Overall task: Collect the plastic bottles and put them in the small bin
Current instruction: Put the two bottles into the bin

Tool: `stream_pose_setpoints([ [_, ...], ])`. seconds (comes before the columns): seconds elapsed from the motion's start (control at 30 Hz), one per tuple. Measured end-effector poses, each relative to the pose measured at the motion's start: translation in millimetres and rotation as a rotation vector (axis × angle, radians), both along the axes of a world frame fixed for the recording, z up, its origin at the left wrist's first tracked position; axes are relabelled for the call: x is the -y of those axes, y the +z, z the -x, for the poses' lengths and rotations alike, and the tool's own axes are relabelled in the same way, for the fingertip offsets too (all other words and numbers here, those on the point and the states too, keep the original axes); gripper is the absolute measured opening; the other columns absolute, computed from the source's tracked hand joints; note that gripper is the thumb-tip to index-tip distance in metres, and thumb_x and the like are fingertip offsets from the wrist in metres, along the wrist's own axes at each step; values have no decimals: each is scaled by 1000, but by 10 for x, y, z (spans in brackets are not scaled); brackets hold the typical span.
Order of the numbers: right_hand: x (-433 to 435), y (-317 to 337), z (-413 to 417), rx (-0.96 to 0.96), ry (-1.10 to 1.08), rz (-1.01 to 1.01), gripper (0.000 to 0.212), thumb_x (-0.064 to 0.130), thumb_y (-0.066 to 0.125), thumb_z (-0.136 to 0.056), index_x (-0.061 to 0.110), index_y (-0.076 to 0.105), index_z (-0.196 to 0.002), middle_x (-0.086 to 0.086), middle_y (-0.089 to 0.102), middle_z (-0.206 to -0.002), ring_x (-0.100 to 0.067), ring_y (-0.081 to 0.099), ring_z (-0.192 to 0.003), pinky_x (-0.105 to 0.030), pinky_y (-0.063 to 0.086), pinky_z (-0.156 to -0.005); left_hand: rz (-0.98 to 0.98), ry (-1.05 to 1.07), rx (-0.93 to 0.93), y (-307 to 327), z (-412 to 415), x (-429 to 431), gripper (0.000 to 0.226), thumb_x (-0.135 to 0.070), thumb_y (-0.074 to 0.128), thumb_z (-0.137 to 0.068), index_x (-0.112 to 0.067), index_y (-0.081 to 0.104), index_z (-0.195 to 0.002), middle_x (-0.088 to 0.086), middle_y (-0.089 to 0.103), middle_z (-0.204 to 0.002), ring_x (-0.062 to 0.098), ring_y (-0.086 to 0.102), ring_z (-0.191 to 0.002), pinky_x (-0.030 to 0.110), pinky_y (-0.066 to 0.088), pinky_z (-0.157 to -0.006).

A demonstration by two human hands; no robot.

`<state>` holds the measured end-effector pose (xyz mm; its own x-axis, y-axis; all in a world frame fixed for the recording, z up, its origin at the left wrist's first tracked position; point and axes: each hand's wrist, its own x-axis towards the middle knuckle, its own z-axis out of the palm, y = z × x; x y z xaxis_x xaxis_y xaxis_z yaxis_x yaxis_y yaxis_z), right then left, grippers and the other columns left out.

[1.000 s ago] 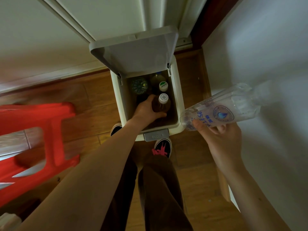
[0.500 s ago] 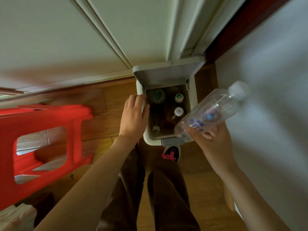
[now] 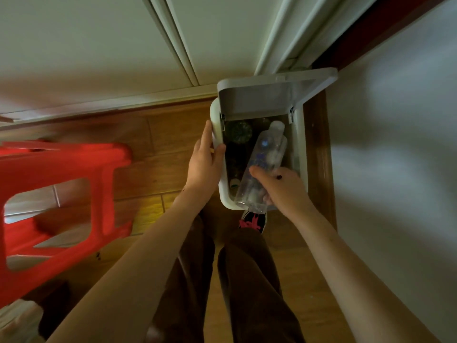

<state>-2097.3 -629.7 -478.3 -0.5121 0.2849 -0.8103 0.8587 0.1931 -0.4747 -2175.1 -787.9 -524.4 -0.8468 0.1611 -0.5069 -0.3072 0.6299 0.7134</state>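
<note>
The small white bin (image 3: 303, 149) stands on the wood floor with its lid (image 3: 269, 95) raised at the back. My right hand (image 3: 284, 191) grips the base end of a clear plastic bottle (image 3: 262, 164) with a blue label. The bottle lies lengthwise over the bin's opening, cap end toward the lid. My left hand (image 3: 204, 160) clasps the bin's left rim, thumb over the edge. Inside the dark bin I see a green bottle bottom (image 3: 238, 132) and a white cap (image 3: 235, 183).
A red plastic stool (image 3: 57, 206) stands to the left. White door panels (image 3: 173, 45) rise behind the bin and a white wall (image 3: 395, 169) runs along the right. My legs and a black shoe with pink marks (image 3: 252, 222) are just in front of the bin.
My right hand has swung the clear bottle from beside the bin down over its opening. My left hand left a brown bottle inside and now holds the bin's left rim.
</note>
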Motion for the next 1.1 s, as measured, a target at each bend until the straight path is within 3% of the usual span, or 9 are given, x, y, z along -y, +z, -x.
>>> stream_pose_setpoints([
  [0.1, -23, -82, 217, -22, -7, -25, 34, 53, 64, -83, 21, 72, -90, -2, 76, -80, -17, 73, -73, -35, 59, -69, -4, -8, 5, 5, 14, 0, 62, -29, 45, -99, -26, 16, -154, 5, 45, -145, 21, 60, -109, 43, 53, -93],
  [0.17, -15, -142, 311, -1, 10, -26, 42, 56, 62, -81, 21, 70, -104, 3, 75, -91, -11, 71, -79, -25, 51, -62, -5, -10, 4, 9, 19, 0, 62, -28, 45, -100, -26, 16, -154, 6, 45, -144, 20, 60, -107, 41, 53, -93],
  [0.3, 73, -208, 365, 32, -56, -24, 66, 52, 69, -82, 11, 45, -128, 0, 62, -109, -12, 64, -89, -21, 46, -61, -16, -10, 11, 12, 17, 5, 62, -27, 44, -100, -26, 15, -154, 5, 45, -144, 18, 60, -104, 34, 54, -88],
  [0.47, 211, -246, 315, -176, -200, -198, 89, 41, 77, -80, 16, 23, -145, -9, 61, -129, -25, 65, -109, -29, 54, -86, -23, -5, 18, 13, 22, 17, 62, -27, 45, -100, -25, 16, -154, 6, 46, -142, 17, 60, -103, 32, 54, -86],
  [0.67, 248, -469, 354, -156, 9, -397, 94, 48, 65, -89, 6, 9, -153, -22, 62, -125, -33, 68, -104, -40, 59, -86, -37, 25, 30, 26, 12, 10, 61, -26, 45, -100, -27, 17, -154, 6, 48, -140, 16, 61, -98, 29, 54, -84],
  [0.8, 240, -508, 447, -85, 16, -280, 99, 46, 60, -93, 5, -7, -155, -23, 60, -128, -34, 68, -104, -40, 58, -87, -48, 29, 38, 13, 17, 15, 61, -27, 45, -100, -27, 17, -154, 4, 49, -140, 12, 60, -95, 26, 54, -82],
  [0.9, 158, -495, 408, -55, -14, -177, 91, 43, 61, -92, 12, 4, -155, -13, 55, -127, -27, 63, -106, -34, 54, -85, -44, 31, 48, 15, 20, 15, 61, -27, 45, -100, -28, 17, -154, 3, 49, -139, 8, 59, -92, 26, 54, -81],
  [1.0, 134, -478, 245, -31, 34, -83, 53, 25, 63, -93, 8, 40, -137, 2, 54, -108, -16, 58, -99, -14, 44, -71, -51, 24, 42, 8, 15, 22, 61, -28, 45, -99, -29, 17, -154, 3, 48, -141, 10, 61, -94, 33, 57, -85],
  [1.1, 109, -523, 201, -25, 65, -74, 32, 27, 59, -96, 8, 52, -121, 0, 59, -100, -14, 59, -85, -12, 42, -60, -51, 25, 37, 3, 8, 18, 61, -28, 45, -99, -29, 18, -154, 3, 47, -143, 8, 61, -94, 32, 56, -84],
])
